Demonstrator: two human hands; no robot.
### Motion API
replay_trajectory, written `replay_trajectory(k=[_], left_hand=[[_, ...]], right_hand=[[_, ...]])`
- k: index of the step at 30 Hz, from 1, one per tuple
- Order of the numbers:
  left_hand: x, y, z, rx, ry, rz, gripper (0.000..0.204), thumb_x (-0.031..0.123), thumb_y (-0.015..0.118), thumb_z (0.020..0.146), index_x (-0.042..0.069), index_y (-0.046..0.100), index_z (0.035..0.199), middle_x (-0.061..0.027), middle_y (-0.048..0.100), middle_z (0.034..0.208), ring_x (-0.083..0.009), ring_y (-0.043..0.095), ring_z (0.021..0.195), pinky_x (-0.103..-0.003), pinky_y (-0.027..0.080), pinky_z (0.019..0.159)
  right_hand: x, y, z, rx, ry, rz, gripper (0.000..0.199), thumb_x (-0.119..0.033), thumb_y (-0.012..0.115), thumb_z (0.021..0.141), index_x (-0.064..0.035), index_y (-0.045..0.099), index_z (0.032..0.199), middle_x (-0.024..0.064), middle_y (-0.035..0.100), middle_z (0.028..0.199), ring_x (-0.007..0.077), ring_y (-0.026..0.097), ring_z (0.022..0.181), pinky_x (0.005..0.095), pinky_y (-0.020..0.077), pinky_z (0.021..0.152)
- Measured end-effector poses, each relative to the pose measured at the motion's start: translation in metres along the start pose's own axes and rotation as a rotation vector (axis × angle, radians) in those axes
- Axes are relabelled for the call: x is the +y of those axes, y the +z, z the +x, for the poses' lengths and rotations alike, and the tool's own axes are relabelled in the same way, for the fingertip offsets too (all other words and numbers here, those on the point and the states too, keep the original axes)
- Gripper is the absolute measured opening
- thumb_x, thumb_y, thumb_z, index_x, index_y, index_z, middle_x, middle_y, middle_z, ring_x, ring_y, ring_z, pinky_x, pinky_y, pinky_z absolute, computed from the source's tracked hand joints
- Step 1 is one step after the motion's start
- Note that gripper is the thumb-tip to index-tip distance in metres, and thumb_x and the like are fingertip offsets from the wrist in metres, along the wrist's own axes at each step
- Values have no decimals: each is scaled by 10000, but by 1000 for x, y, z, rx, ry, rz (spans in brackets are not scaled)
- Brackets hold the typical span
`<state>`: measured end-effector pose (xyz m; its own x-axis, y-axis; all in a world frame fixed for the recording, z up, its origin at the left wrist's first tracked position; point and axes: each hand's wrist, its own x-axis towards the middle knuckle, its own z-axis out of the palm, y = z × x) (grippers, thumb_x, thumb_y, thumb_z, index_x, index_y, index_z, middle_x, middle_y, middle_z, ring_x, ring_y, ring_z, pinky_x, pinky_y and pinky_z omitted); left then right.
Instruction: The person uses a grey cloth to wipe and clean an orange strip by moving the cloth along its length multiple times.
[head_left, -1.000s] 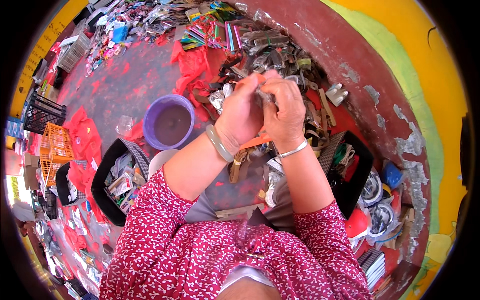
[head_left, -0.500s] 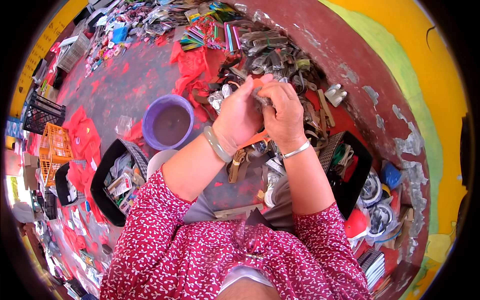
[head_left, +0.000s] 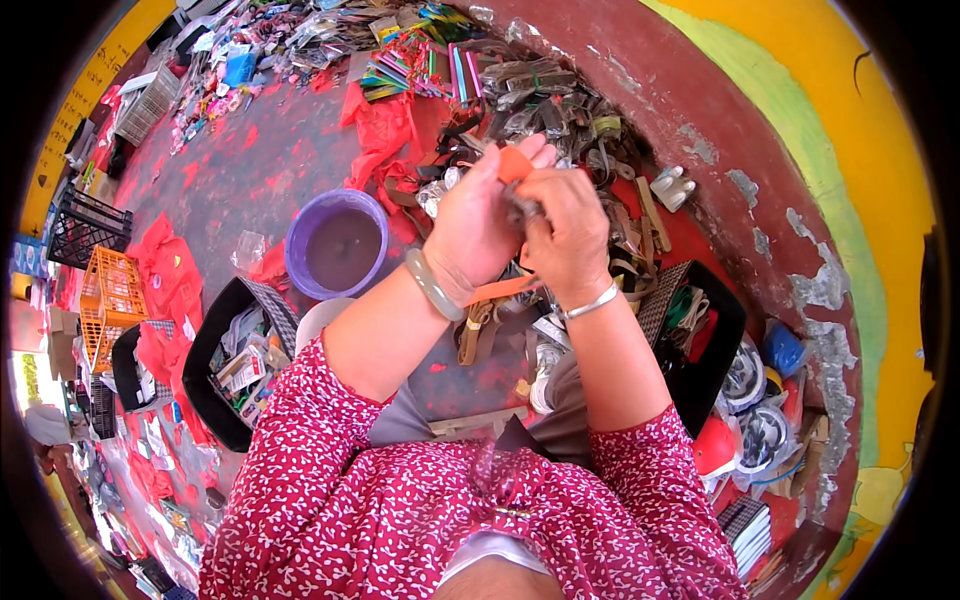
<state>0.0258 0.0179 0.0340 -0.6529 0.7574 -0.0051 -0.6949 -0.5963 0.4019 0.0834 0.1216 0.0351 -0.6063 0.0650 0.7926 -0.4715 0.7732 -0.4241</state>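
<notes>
- While we pinch the orange strap (head_left: 514, 164) above the purple bowl (head_left: 337, 245), left hand (head_left: 478, 222) and right hand (head_left: 565, 228) close on it together.
- Looks light and floppy; we'd grip near its end.

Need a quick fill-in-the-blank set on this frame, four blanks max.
1. The left hand and right hand hold an ______ strap between them.
2. The left wrist wears a pale green ______.
3. The round tub on the floor is ______ in colour.
4. The slatted crate at the far left is ______.

Missing words: orange; bangle; purple; orange
</notes>
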Motion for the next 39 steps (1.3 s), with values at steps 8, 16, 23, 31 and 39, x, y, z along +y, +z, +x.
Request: replay_trajectory(k=[8, 16, 23, 31, 39], left_hand=[[6, 3, -2, -122, -59, -119, 541, 357, 361, 985, -15, 305, 1373, -233, 336, 1420, -330, 356, 1311, -437, 281, 1098], [43, -13, 6, -88, 31, -7, 473, 219, 462, 948, -49, 377, 1328, -213, 479, 1314, -296, 535, 1150, -440, 406, 1018], [53, -12, 12, -41, 53, -97, 369, 100, 446, 936, -52, 384, 1266, -263, 451, 1317, -368, 486, 1196, -492, 391, 1028], [109, -46, 30, 52, 359, -164, 290, 67, 343, 963, -101, 364, 1198, -315, 417, 1309, -431, 401, 1254, -527, 343, 1072], [83, -39, 32, 48, 229, -105, 560, 471, 309, 976, -34, 357, 1215, -288, 432, 1310, -388, 447, 1223, -495, 368, 1031]], right_hand=[[61, -45, 2, 492, 934, 816, 115, 21, 524, 843, 1, 597, 930, 35, 620, 843, 123, 603, 761, 258, 503, 702], [79, -60, -14, -123, 1164, 1038, 269, -68, 632, 815, -27, 585, 1076, 56, 629, 921, 137, 591, 796, 262, 474, 687], [46, -18, -15, -876, 1077, 1097, 395, -19, 636, 774, 46, 560, 1156, 93, 622, 1108, 140, 597, 972, 256, 453, 866], [40, -36, -15, -1082, 948, 975, 143, -81, 665, 813, 25, 647, 908, 60, 675, 823, 112, 635, 776, 244, 491, 743], [38, -53, -10, -816, 856, 1058, 123, -50, 657, 820, 29, 659, 915, 67, 676, 821, 121, 634, 756, 258, 502, 714]])
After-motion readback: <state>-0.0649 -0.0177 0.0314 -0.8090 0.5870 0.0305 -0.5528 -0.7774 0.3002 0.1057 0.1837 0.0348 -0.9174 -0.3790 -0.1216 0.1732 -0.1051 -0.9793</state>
